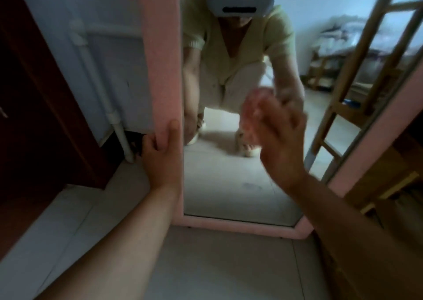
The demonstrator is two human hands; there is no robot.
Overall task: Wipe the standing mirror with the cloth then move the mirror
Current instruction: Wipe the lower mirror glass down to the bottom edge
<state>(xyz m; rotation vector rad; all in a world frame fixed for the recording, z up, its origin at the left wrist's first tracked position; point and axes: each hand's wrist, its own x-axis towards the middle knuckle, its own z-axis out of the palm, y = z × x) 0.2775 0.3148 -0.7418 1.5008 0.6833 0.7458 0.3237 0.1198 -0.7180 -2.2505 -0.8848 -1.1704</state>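
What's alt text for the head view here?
A person's right hand presses a pink cloth to the glass of a pink-framed standing mirror, while the left hand grips the frame's left edge. The mirror stands on a pale tiled floor.

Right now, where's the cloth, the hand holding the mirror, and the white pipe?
cloth (253,114), head view, pink bunched middle.
left hand (161,150), head view, back of hand.
white pipe (120,135), head view, lower end.

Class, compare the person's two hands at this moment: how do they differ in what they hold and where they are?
The left hand grips the mirror's pink frame; the right hand holds a pinkish cloth at the glass. The left looks sharp, the right blurred. Both reach toward the mirror's lower part.
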